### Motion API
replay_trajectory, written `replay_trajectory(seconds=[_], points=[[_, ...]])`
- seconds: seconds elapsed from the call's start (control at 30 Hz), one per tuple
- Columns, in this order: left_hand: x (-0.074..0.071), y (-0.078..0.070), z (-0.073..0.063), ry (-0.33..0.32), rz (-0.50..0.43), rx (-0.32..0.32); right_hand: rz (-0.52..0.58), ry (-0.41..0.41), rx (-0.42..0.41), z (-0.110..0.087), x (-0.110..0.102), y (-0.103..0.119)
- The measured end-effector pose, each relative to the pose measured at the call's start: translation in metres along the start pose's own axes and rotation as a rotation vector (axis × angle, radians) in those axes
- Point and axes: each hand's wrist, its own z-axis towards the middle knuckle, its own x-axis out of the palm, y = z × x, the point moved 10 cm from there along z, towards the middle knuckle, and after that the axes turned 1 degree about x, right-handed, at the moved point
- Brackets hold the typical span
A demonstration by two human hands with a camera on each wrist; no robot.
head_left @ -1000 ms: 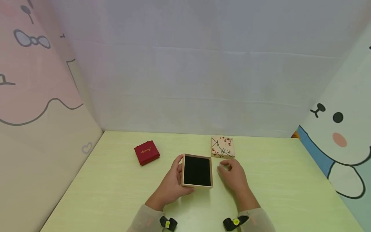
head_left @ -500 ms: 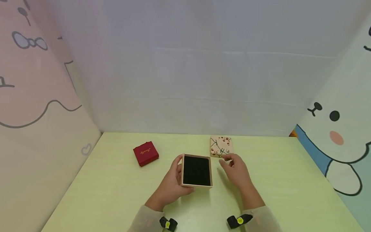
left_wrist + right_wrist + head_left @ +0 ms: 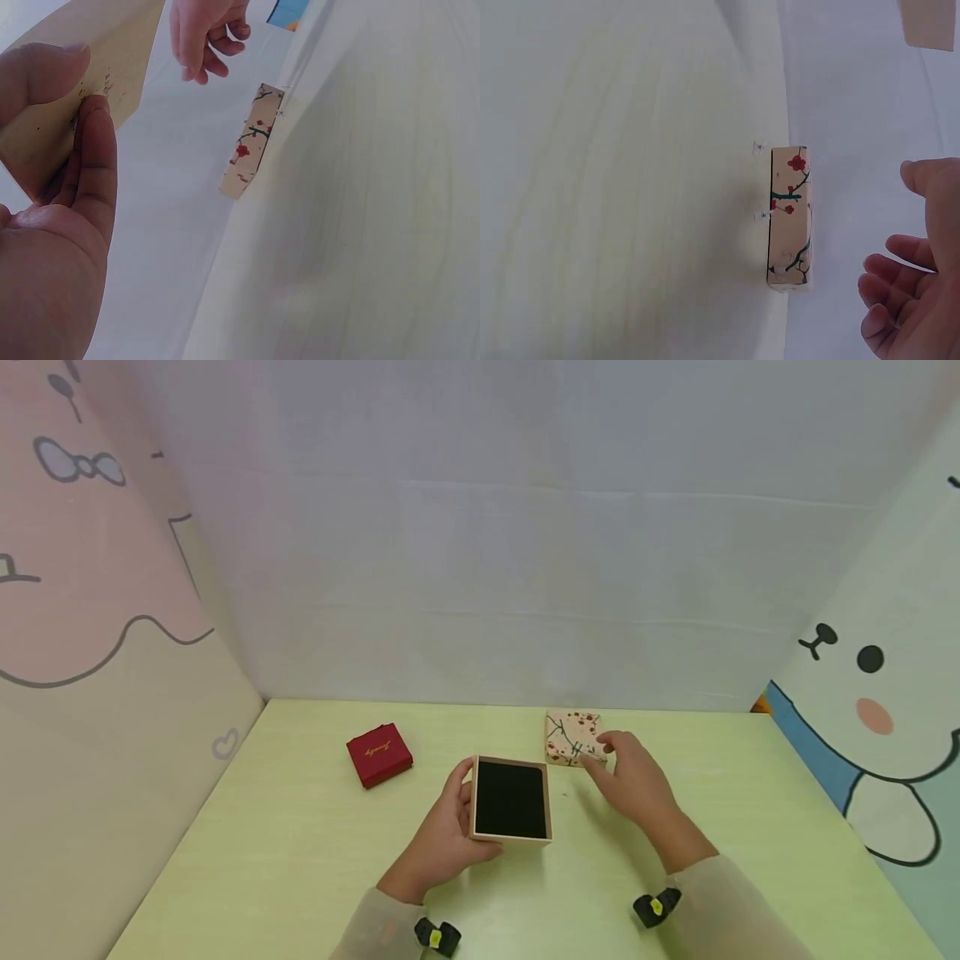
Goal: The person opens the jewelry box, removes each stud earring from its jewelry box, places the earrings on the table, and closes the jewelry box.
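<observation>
My left hand (image 3: pixel 442 839) grips a cream square box (image 3: pixel 512 840) by its left side, thumb at the near edge and fingers along the side. The box is topless, with a black lining (image 3: pixel 511 800) inside. In the left wrist view, its plain outer face (image 3: pixel 124 64) shows between thumb and fingers. My right hand (image 3: pixel 637 777) hovers near a square flower-patterned box lid (image 3: pixel 573 735), fingers loosely spread and holding nothing. Tiny clear star-like pieces (image 3: pixel 761 216) lie on the table in front of the lid; their kind is too small to make out.
A dark red box (image 3: pixel 380 757) with gold lettering sits at the back left of the pale yellow-green table (image 3: pixel 255 860). A white cloth (image 3: pixel 480 568) hangs behind the table, and cartoon-printed cloths (image 3: pixel 877 735) stand at both sides.
My right hand has moved away from the table in front of the lid, up and to the right, uncovering a tiny piece there. The left hand and box stay in place.
</observation>
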Motion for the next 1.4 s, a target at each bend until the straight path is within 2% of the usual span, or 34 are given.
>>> replay_trajectory(seconds=[0.17,0.6,0.8,1.03,1.4], points=[[-0.001,0.001,0.0,-0.003,0.006,0.002,-0.091,0.031,-0.036,0.014,-0.002,-0.001],[0.001,0.006,0.001,0.0,-0.002,-0.017,-0.361,0.163,-0.159,0.049,0.017,0.006],[0.002,0.005,0.001,0.003,-0.004,-0.018,-0.34,0.223,-0.124,0.065,0.018,0.007],[-0.001,0.006,0.001,-0.015,0.013,-0.029,-0.265,0.314,-0.032,0.078,0.023,-0.008],[-0.003,0.006,0.001,-0.031,0.025,-0.026,-0.276,0.42,-0.009,0.088,0.036,-0.031]])
